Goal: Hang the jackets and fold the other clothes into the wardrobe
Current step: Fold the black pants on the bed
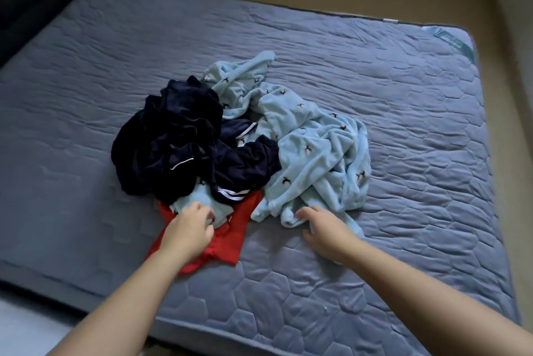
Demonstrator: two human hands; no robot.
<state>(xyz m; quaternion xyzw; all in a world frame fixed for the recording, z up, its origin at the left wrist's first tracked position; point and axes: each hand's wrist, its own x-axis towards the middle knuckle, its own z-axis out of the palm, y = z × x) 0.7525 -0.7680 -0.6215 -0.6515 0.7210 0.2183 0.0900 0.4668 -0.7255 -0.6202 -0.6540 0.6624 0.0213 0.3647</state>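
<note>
"While both bare forearms (121, 298) stretch in from the near edge, where do the hands sit?"

"At the near side of the heap (245, 159) in the middle of the mattress (403, 96). The left hand (189, 230) is over the red garment (227, 243), knuckles up, fingers curled toward a pale blue fold (196, 198); whether they pinch it, I cannot tell."

"And the other?"

"The right hand (324, 230) lies palm down, fingers loosely spread and grasping nothing, tips touching the near hem of the pale blue fleece (317, 153)."

"How does the heap lie?"

"Crumpled. Navy clothes (178, 142) lie to the left, the fleece sprawls right and far, the red garment pokes out nearest, partly under both."
</note>
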